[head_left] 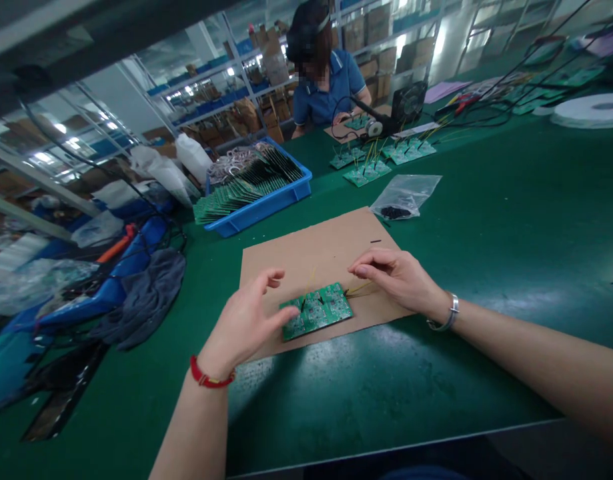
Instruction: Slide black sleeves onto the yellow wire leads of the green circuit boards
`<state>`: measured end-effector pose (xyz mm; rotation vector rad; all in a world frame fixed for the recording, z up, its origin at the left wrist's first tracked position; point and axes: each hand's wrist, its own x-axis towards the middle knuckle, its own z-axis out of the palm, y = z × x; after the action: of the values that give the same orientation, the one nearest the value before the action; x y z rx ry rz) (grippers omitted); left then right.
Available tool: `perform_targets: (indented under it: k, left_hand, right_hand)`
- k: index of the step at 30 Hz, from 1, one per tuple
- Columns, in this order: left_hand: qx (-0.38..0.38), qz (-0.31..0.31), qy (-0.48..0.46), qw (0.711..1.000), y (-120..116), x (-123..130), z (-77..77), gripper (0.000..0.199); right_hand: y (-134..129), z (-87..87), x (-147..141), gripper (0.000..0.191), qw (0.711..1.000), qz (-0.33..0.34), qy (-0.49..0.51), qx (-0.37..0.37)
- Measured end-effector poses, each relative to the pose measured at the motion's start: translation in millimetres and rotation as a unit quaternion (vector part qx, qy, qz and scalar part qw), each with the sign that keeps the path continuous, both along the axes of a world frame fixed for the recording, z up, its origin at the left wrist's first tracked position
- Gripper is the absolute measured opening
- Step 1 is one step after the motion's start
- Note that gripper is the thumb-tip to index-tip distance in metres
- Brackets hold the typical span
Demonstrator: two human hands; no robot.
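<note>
A green circuit board [319,312] with thin yellow wires and small black parts lies on a brown cardboard sheet [301,250]. Over the board's left end is my left hand [251,317], its thumb and fingers spread apart with nothing between them. To the right of the board, above the cardboard, my right hand [399,275] has thumb and forefinger pinched together; what they hold, if anything, is too small to make out. Yellow wires run from the board's right edge to below that hand. A short black piece [375,241] rests on the cardboard behind my right hand.
A blue tray [266,212] full of upright boards stands behind the cardboard. Beside it are a clear bag [406,197] of black parts and several wired boards [367,173]. A person [326,87] sits across the table. Cloth [153,297] lies at left, a white reel [593,110] far right.
</note>
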<state>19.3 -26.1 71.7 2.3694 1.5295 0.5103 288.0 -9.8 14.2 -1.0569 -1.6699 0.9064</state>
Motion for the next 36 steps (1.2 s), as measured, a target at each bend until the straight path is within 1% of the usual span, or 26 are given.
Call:
perform_targets:
  k: [1,3,5,6,8,11,14,17,19,21,25,27,28,30,32,34,36]
  left_hand:
    - [-0.035,-0.028,0.033,0.998,2,-6,-9.0,0.061]
    - [-0.082,-0.077,0.057,0.992,3,-11,-28.2,0.07]
    - [-0.092,-0.089,0.049,0.991,1,-11,-42.7,0.067]
    - [-0.091,-0.084,0.043,0.991,-1,-9,-46.8,0.066]
    - [-0.092,-0.064,0.033,0.993,-3,-7,-48.9,0.066]
    - [-0.118,-0.029,0.014,0.992,-4,-7,-43.5,0.069]
    - [-0.16,-0.006,-0.044,0.986,-1,-10,-37.9,0.067]
    - [-0.19,0.016,-0.138,0.972,15,-12,-37.4,0.064]
    - [-0.17,0.035,-0.173,0.969,35,-11,-41.0,0.064]
    - [-0.119,0.047,-0.17,0.977,60,-9,-48.2,0.066]
    - [-0.048,0.057,-0.109,0.991,108,0,-67.4,0.069]
    - [-0.027,0.058,-0.092,0.994,123,5,-74.1,0.066]
    - [-0.02,0.06,-0.09,0.994,126,7,-75.8,0.065]
    - [-0.004,0.065,-0.089,0.994,126,8,-75.7,0.064]
    - [0.025,0.064,-0.083,0.994,117,7,-72.0,0.059]
    - [0.058,0.061,-0.078,0.993,99,3,-66.9,0.047]
    - [0.072,0.061,-0.072,0.993,77,-5,-63.6,0.035]
  right_hand:
    - [0,0.7,-1,0.024,1.0,0.016,0.015,-0.017]
    - [0,2.8,-5,0.025,0.996,0.048,0.051,-0.054]
    - [1,4.9,-6,0.025,0.992,0.055,0.085,-0.072]
    - [3,5.4,-5,0.025,0.991,0.043,0.106,-0.073]
    - [9,3.9,-1,0.025,0.985,-0.014,0.157,-0.063]
    - [24,-5.1,12,0.025,0.967,-0.125,0.22,-0.038]
    - [39,-17.6,24,0.022,0.953,-0.213,0.216,-0.015]
    - [47,-27.9,29,0.019,0.949,-0.256,0.183,0.017]
    - [49,-32.7,29,0.019,0.952,-0.26,0.152,0.044]
    - [50,-35.9,28,0.02,0.957,-0.258,0.116,0.058]
    - [48,-36.8,28,0.019,0.962,-0.258,0.049,0.072]
    - [48,-35.9,30,0.019,0.961,-0.261,0.014,0.086]
    - [49,-35.7,32,0.019,0.961,-0.261,-0.005,0.092]
    - [52,-36.5,36,0.021,0.96,-0.252,-0.056,0.105]
    - [56,-38.5,40,0.024,0.957,-0.229,-0.134,0.119]
    - [60,-39.9,42,0.027,0.941,-0.213,-0.229,0.127]
    - [64,-39.2,43,0.029,0.916,-0.213,-0.314,0.132]
